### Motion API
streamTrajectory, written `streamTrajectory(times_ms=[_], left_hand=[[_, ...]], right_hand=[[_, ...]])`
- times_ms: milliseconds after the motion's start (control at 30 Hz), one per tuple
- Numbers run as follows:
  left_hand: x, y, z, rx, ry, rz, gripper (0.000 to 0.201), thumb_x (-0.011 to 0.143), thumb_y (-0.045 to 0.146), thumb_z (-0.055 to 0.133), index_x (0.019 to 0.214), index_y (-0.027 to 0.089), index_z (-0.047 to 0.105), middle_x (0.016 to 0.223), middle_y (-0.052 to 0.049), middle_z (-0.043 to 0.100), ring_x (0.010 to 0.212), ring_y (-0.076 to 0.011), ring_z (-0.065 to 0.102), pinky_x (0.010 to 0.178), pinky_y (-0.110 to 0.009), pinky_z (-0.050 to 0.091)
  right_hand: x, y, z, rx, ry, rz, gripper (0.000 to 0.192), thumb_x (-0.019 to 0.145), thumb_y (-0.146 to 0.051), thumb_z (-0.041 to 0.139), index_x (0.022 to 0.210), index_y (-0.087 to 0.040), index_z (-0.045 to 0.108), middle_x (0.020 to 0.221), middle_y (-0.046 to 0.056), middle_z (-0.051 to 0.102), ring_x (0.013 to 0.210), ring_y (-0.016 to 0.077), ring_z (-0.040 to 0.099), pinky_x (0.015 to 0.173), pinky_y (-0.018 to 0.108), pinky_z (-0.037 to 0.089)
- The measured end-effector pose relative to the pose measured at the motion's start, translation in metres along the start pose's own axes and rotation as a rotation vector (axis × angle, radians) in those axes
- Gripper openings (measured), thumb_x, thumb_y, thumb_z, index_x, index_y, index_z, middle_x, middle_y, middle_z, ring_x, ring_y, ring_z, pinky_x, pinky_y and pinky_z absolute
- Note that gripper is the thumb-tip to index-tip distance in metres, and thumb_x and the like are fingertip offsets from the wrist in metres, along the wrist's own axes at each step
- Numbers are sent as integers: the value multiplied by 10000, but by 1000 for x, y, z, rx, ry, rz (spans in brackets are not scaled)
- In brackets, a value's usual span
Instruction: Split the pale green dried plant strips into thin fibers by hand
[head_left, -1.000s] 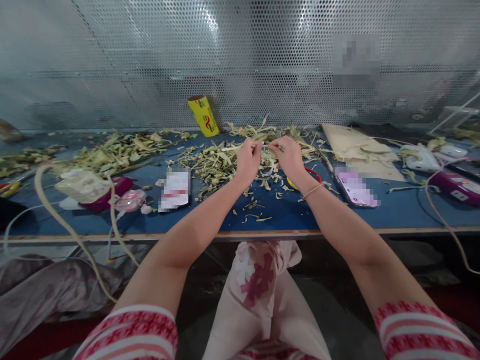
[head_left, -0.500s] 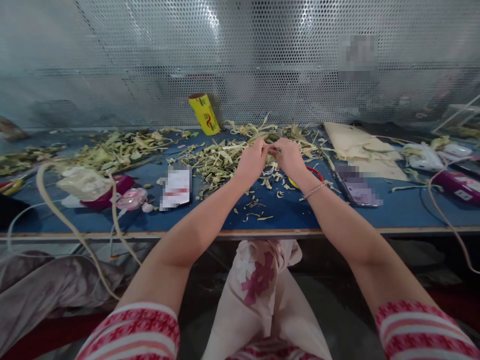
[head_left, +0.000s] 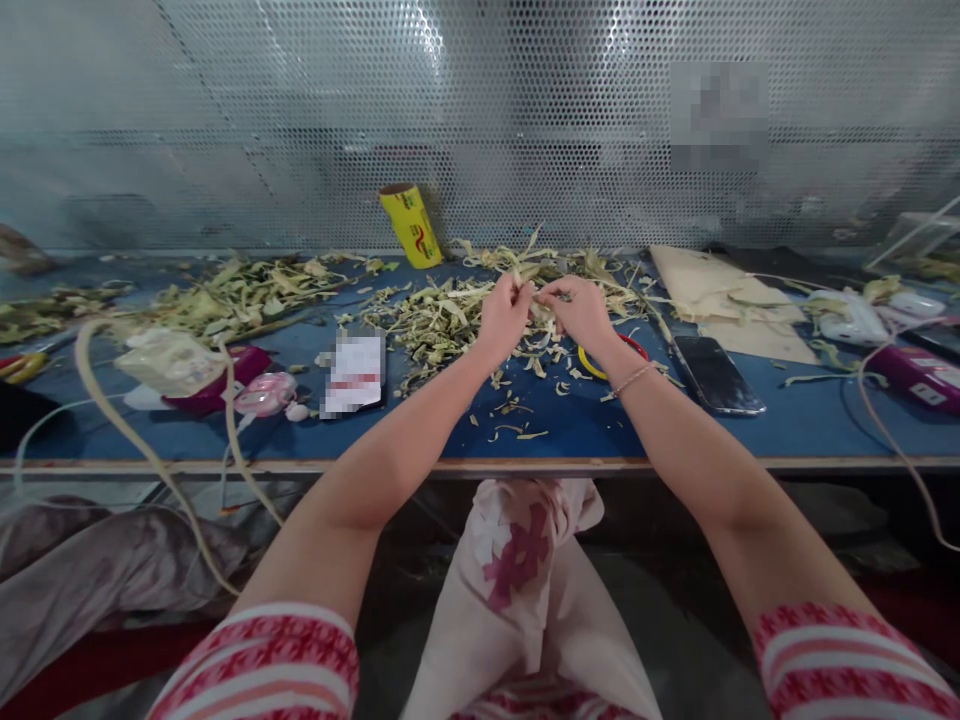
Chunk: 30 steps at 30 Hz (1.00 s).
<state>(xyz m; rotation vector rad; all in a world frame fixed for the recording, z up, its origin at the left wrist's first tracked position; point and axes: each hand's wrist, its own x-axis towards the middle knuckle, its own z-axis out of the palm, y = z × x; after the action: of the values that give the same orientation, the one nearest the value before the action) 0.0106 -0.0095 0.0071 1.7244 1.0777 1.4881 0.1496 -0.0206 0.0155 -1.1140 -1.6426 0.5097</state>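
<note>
Fingertips of the left hand [head_left: 504, 318] and right hand [head_left: 579, 312] pinch one thin pale-green strip [head_left: 538, 296] between them, over the scrap pile [head_left: 435, 325] near the bench's [head_left: 225, 445] far edge. It looks light, limp and easily torn, best gripped near its ends.

Pinching a pale strip [head_left: 537, 297] between left hand [head_left: 504, 318] and right hand [head_left: 579, 314], above scraps [head_left: 435, 325] on the blue table [head_left: 570, 425].

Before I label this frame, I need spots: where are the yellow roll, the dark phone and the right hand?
yellow roll [head_left: 412, 226], head view, middle of its side.
dark phone [head_left: 716, 373], head view, screen centre.
right hand [head_left: 579, 313], head view, back of hand.
</note>
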Motion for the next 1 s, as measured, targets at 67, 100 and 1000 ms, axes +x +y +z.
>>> streamTrajectory(times_ms=[67, 100, 1000], left_hand=[[2, -3, 2, -197, -22, -125, 222, 883, 407, 527, 787, 218, 462, 537, 42, 436, 442, -96, 391, 494, -256, 298], [3, -3, 3, -292, -38, -177, 216, 881, 403, 522, 790, 215, 467, 530, 48, 414, 423, -84, 352, 470, -250, 269], [-5, 10, 1, 297, -100, 138, 475, 912, 380, 492, 483, 198, 401, 412, 34, 370, 456, -113, 380, 527, -272, 268]], right_hand=[[2, 1, 0, 81, 38, 61, 242, 764, -419, 666, 754, -178, 676, 481, -34, 503, 356, 87, 428, 392, 239, 376], [3, 1, -1, 115, 57, 80, 244, 763, -425, 671, 762, -181, 664, 434, -51, 460, 353, 92, 422, 397, 241, 378], [1, -1, 3, 51, 10, -47, 57, 797, -187, 556, 765, -187, 603, 781, 3, 583, 439, 57, 466, 452, 229, 417]])
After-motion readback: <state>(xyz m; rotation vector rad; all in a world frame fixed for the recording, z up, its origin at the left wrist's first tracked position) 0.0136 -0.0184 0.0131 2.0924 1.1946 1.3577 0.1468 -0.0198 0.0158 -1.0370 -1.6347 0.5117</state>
